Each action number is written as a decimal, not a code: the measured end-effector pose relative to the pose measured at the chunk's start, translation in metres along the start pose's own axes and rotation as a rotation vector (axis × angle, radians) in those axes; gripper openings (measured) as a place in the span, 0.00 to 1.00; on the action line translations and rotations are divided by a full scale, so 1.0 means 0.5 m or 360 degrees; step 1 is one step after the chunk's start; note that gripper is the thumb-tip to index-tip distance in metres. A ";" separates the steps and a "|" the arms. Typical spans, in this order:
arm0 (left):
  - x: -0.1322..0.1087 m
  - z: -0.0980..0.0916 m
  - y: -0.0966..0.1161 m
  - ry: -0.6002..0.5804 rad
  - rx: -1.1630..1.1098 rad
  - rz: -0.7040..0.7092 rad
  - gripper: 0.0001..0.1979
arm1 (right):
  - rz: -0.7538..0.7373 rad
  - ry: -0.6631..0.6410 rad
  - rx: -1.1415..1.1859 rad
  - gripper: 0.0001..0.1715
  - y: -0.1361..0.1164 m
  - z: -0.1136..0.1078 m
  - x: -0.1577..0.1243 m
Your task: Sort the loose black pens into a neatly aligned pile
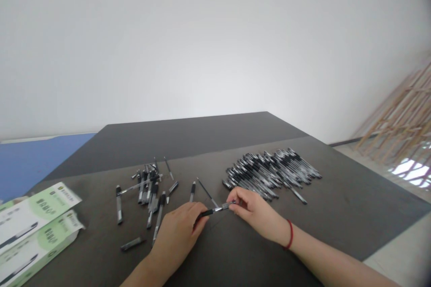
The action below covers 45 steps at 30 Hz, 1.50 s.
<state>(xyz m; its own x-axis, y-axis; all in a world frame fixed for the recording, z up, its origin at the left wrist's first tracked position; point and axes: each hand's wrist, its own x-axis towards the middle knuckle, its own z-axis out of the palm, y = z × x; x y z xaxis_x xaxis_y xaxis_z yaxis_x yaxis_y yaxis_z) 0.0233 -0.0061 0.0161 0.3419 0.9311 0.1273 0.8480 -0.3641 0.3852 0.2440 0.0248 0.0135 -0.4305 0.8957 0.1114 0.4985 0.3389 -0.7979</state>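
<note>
Low over the dark table, my left hand (180, 226) is closed around a pen (208, 212) with a black grip, its silvery tip pointing right. My right hand (251, 210), with a red cord at the wrist, pinches a small clear-grey pen cap (227, 205) by that tip. Whether the cap touches the tip I cannot tell. Just beyond the hands lie a thin refill (206, 191) and a pen barrel (192, 191) with a dark grip. My left palm and fingers hide the rear of the held pen.
A large pile of pens (266, 172) lies to the right on the dark table (188, 136). Left of my hands is a loose heap of pen parts (147, 188), with a single cap (132, 244) nearer me. Green-and-white pen boxes (40, 228) stand at the left edge.
</note>
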 end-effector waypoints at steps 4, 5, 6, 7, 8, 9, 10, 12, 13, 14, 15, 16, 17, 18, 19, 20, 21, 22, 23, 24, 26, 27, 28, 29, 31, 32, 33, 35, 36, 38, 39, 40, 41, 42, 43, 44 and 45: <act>0.001 0.002 -0.002 -0.0012 -0.0020 -0.0005 0.07 | 0.0011 -0.0039 0.0001 0.02 0.002 0.002 0.003; 0.001 0.002 -0.002 -0.0015 -0.0022 -0.0015 0.07 | 0.0009 -0.0049 -0.0004 0.02 0.002 0.001 0.003; 0.001 0.001 -0.003 -0.0018 -0.0025 -0.0028 0.07 | 0.0005 -0.0051 -0.0011 0.02 0.002 0.001 0.003; 0.001 0.001 -0.003 -0.0021 -0.0027 -0.0040 0.07 | 0.0003 -0.0046 -0.0018 0.02 0.002 0.001 0.003; 0.001 0.002 -0.003 -0.0028 -0.0028 -0.0050 0.06 | 0.0005 -0.0043 -0.0020 0.02 0.002 0.001 0.003; 0.001 0.002 -0.002 -0.0039 -0.0028 -0.0055 0.06 | 0.0014 -0.0040 -0.0018 0.02 0.002 0.003 0.002; 0.001 0.004 -0.001 -0.0054 -0.0030 -0.0053 0.06 | 0.0024 -0.0042 -0.0012 0.02 0.002 0.005 0.002; 0.001 0.008 0.001 -0.0088 -0.0032 -0.0035 0.06 | 0.0028 -0.0069 0.0013 0.02 0.001 0.012 0.000; 0.001 0.010 0.003 -0.0101 -0.0029 -0.0025 0.06 | 0.0020 -0.0083 0.0026 0.02 -0.001 0.016 -0.001; 0.001 0.012 0.004 -0.0110 -0.0023 -0.0016 0.06 | 0.0008 -0.0094 0.0039 0.02 -0.002 0.021 -0.002; 0.000 0.014 0.005 -0.0113 -0.0014 -0.0008 0.06 | -0.0004 -0.0102 0.0056 0.02 -0.004 0.026 -0.003; 0.000 0.015 0.006 -0.0112 -0.0003 0.0001 0.06 | -0.0010 -0.0108 0.0078 0.02 -0.005 0.030 -0.004; -0.001 0.016 0.006 -0.0109 0.0009 0.0010 0.06 | -0.0009 -0.0108 0.0101 0.02 -0.007 0.033 -0.004; -0.002 0.017 0.006 -0.0108 0.0019 0.0022 0.06 | -0.0003 -0.0106 0.0122 0.02 -0.008 0.035 -0.004; -0.003 0.017 0.006 -0.0105 0.0027 0.0035 0.06 | 0.0002 -0.0105 0.0141 0.02 -0.008 0.037 -0.005; -0.005 0.018 0.006 -0.0104 0.0035 0.0048 0.06 | 0.0007 -0.0104 0.0154 0.02 -0.008 0.038 -0.005; -0.007 0.018 0.005 -0.0104 0.0046 0.0056 0.06 | 0.0010 -0.0101 0.0156 0.02 -0.008 0.038 -0.006; -0.009 0.018 0.005 -0.0106 0.0060 0.0060 0.06 | 0.0009 -0.0100 0.0151 0.02 -0.007 0.038 -0.007; -0.010 0.019 0.005 -0.0108 0.0076 0.0063 0.06 | 0.0005 -0.0101 0.0143 0.02 -0.006 0.038 -0.008; -0.011 0.020 0.005 -0.0109 0.0090 0.0067 0.06 | 0.0000 -0.0104 0.0137 0.02 -0.005 0.039 -0.009; -0.012 0.021 0.006 -0.0110 0.0105 0.0072 0.07 | -0.0016 -0.0099 0.0113 0.02 -0.005 0.040 -0.012; -0.012 0.022 0.008 -0.0111 0.0097 0.0075 0.07 | -0.0029 -0.0090 0.0094 0.02 -0.006 0.041 -0.013; -0.011 0.022 0.010 -0.0116 0.0079 0.0079 0.07 | -0.0047 -0.0082 0.0074 0.02 -0.008 0.042 -0.015; -0.010 0.021 0.013 -0.0124 0.0052 0.0085 0.07 | -0.0074 -0.0080 0.0054 0.02 -0.011 0.042 -0.015; -0.010 0.018 0.020 -0.0135 -0.0021 0.0096 0.07 | -0.0138 -0.0083 0.0059 0.03 -0.015 0.039 -0.015; -0.011 0.014 0.023 -0.0126 -0.0065 0.0101 0.07 | -0.0146 -0.0080 0.0099 0.03 -0.016 0.034 -0.013; -0.012 0.010 0.024 -0.0103 -0.0108 0.0103 0.10 | -0.0122 -0.0063 0.0165 0.03 -0.015 0.028 -0.011; -0.013 0.000 0.020 -0.0013 -0.0184 0.0097 0.15 | 0.0011 0.0008 0.0363 0.03 -0.005 0.009 -0.004; -0.014 -0.005 0.015 0.0038 -0.0207 0.0092 0.15 | 0.0090 0.0055 0.0485 0.04 0.003 -0.003 0.001; -0.012 -0.013 0.002 0.0131 -0.0210 0.0062 0.11 | 0.0203 0.0112 0.0734 0.07 0.018 -0.030 0.009; -0.010 -0.015 -0.005 0.0169 -0.0186 0.0028 0.10 | 0.0234 0.0109 0.0848 0.08 0.024 -0.044 0.014; -0.008 -0.016 -0.012 0.0194 -0.0147 -0.0014 0.09 | 0.0260 0.0088 0.0950 0.10 0.027 -0.058 0.018; -0.005 -0.016 -0.018 0.0203 -0.0093 -0.0058 0.08 | 0.0288 0.0050 0.1031 0.11 0.028 -0.072 0.023; -0.003 -0.015 -0.023 0.0203 -0.0031 -0.0100 0.07 | 0.0319 -0.0003 0.1084 0.13 0.026 -0.085 0.029; -0.001 -0.014 -0.026 0.0191 0.0036 -0.0130 0.06 | 0.0352 -0.0059 0.1107 0.14 0.022 -0.097 0.035; 0.001 -0.013 -0.027 0.0171 0.0104 -0.0152 0.05 | 0.0383 -0.0113 0.1100 0.14 0.017 -0.105 0.042; 0.003 -0.012 -0.028 0.0150 0.0169 -0.0171 0.05 | 0.0411 -0.0164 0.1058 0.15 0.012 -0.111 0.050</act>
<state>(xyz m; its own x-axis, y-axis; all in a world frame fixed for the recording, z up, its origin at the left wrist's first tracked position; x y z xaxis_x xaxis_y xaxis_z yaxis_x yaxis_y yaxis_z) 0.0096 0.0004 0.0162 0.2116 0.9611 0.1776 0.9173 -0.2580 0.3032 0.2780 0.0649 0.0444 -0.4458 0.8808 -0.1598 0.0444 -0.1565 -0.9867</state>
